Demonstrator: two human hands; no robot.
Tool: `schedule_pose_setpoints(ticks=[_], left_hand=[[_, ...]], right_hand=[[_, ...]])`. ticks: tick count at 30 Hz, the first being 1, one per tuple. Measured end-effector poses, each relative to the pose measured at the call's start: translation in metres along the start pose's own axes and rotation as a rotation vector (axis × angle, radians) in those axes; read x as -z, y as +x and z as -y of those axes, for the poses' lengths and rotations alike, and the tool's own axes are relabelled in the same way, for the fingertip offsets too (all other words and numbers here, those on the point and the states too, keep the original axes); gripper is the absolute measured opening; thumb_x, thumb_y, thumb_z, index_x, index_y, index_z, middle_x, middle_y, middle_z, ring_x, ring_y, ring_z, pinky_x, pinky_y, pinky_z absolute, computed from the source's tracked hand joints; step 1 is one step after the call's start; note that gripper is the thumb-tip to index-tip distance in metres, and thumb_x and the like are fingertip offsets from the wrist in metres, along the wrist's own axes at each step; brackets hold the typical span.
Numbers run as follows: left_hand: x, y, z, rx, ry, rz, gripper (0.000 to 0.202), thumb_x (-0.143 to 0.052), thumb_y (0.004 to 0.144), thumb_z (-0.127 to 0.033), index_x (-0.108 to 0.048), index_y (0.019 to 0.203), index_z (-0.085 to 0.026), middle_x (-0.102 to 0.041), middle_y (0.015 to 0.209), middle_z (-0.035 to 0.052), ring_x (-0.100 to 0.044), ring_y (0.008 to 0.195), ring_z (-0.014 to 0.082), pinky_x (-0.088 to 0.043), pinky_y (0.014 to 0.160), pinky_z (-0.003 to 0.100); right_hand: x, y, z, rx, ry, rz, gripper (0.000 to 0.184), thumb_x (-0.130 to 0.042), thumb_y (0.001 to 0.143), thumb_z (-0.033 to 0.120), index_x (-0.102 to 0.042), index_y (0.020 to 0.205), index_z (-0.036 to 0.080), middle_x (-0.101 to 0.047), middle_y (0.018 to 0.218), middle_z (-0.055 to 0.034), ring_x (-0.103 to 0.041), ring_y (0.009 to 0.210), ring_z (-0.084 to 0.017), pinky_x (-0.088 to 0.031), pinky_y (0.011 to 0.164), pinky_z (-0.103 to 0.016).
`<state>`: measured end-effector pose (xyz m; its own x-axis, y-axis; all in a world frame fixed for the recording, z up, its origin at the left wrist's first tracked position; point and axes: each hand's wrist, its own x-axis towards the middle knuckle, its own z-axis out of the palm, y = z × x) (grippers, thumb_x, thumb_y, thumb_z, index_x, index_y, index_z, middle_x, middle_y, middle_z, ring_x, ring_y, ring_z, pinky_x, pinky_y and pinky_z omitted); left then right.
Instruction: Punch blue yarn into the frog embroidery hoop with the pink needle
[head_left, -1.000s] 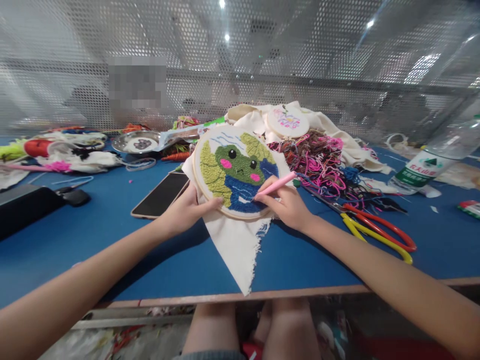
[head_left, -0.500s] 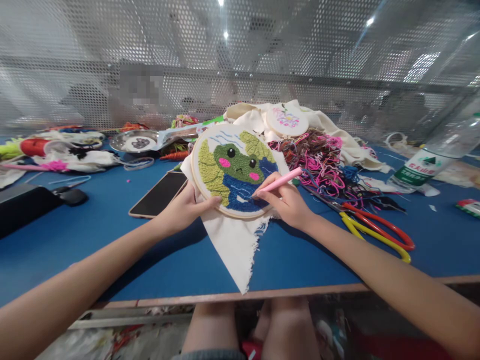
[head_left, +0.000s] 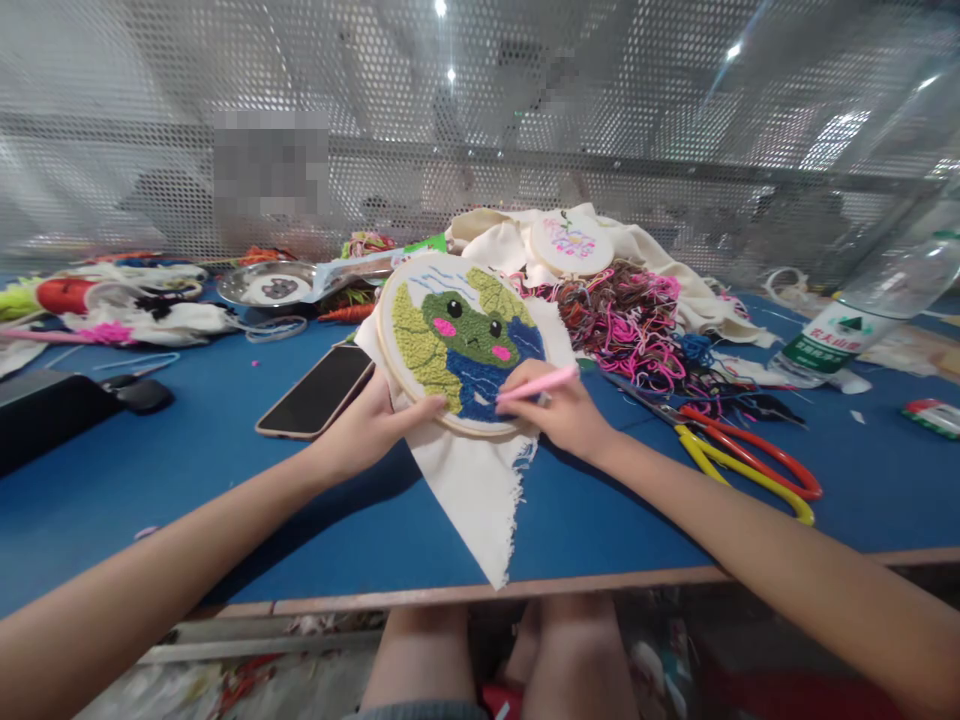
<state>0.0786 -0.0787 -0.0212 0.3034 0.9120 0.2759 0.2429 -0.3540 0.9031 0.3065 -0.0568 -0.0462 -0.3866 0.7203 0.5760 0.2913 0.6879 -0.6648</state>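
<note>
An embroidery hoop (head_left: 390,350) with a green frog in yarn stands tilted on the blue table (head_left: 225,480), its cream cloth (head_left: 472,490) hanging down to the table's front edge. My left hand (head_left: 371,425) grips the hoop's lower left rim, thumb on the front. My right hand (head_left: 559,405) is closed round a pink punch needle (head_left: 536,383), whose tip rests on the blue yarn patch at the hoop's lower right.
A dark phone (head_left: 315,392) lies left of the hoop. Red and yellow scissors (head_left: 742,462) lie to the right, beside a tangle of coloured yarn (head_left: 637,320). Farther off: a second hoop (head_left: 574,243), a plastic bottle (head_left: 862,325), a metal dish (head_left: 270,283). Mesh wall behind.
The punch needle has tipped down flatter and my right hand has slid a little left along the blue yarn. The hoop and my left hand shifted slightly left.
</note>
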Motion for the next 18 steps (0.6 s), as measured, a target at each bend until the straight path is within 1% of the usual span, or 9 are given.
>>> schedule_pose_setpoints(ticks=[2,4,7,11,15,18], left_hand=[[-0.002,-0.001,-0.002,0.002,0.007,0.002,0.051,-0.065,0.075,-0.042,-0.053,0.119,-0.017,-0.06,0.124,0.0087,-0.048,0.122,0.0293,-0.039,0.104,0.044],[-0.004,-0.001,-0.003,-0.002,0.02,-0.006,0.051,-0.065,0.075,-0.041,-0.054,0.118,-0.017,-0.06,0.123,0.0092,-0.049,0.12,0.0293,-0.039,0.104,0.044],[-0.003,0.001,-0.001,-0.008,0.021,-0.031,0.052,-0.065,0.076,-0.039,-0.051,0.121,-0.017,-0.057,0.127,0.0102,-0.049,0.12,0.0287,-0.038,0.104,0.044],[0.0,0.003,0.004,0.004,-0.003,-0.027,0.056,-0.065,0.077,-0.037,-0.047,0.125,-0.018,-0.052,0.133,0.0106,-0.048,0.121,0.0279,-0.038,0.105,0.043],[0.003,0.003,0.007,0.018,0.007,-0.028,0.054,-0.065,0.076,-0.038,-0.048,0.123,-0.016,-0.052,0.133,0.0108,-0.043,0.126,0.0283,-0.037,0.105,0.043],[0.004,0.004,0.008,0.028,0.014,-0.033,0.055,-0.065,0.076,-0.039,-0.047,0.123,-0.017,-0.053,0.131,0.0104,-0.041,0.128,0.0289,-0.038,0.105,0.043]], right_hand=[[-0.002,0.001,-0.001,0.016,-0.05,0.031,0.013,-0.066,0.077,0.031,-0.063,0.072,0.02,-0.062,0.079,-0.0016,-0.058,0.08,-0.017,-0.045,0.075,-0.033],[-0.002,0.001,0.0,-0.016,-0.075,0.034,0.014,-0.064,0.079,0.033,-0.062,0.073,0.02,-0.062,0.078,-0.0011,-0.058,0.079,-0.017,-0.044,0.075,-0.032],[-0.001,-0.001,0.004,-0.089,-0.039,-0.021,0.014,-0.061,0.081,0.034,-0.062,0.077,0.02,-0.062,0.079,-0.0001,-0.058,0.073,-0.015,-0.045,0.07,-0.029],[0.002,-0.004,0.006,-0.109,0.047,-0.089,0.015,-0.058,0.083,0.035,-0.058,0.08,0.02,-0.06,0.083,-0.0011,-0.058,0.069,-0.013,-0.046,0.063,-0.027],[0.002,-0.005,0.005,-0.125,0.131,-0.098,0.017,-0.056,0.085,0.037,-0.055,0.084,0.021,-0.06,0.082,-0.0021,-0.06,0.073,-0.015,-0.05,0.068,-0.029],[0.002,-0.005,0.005,-0.13,0.149,-0.083,0.017,-0.055,0.085,0.038,-0.055,0.085,0.021,-0.06,0.084,-0.0026,-0.061,0.075,-0.015,-0.052,0.071,-0.03]])
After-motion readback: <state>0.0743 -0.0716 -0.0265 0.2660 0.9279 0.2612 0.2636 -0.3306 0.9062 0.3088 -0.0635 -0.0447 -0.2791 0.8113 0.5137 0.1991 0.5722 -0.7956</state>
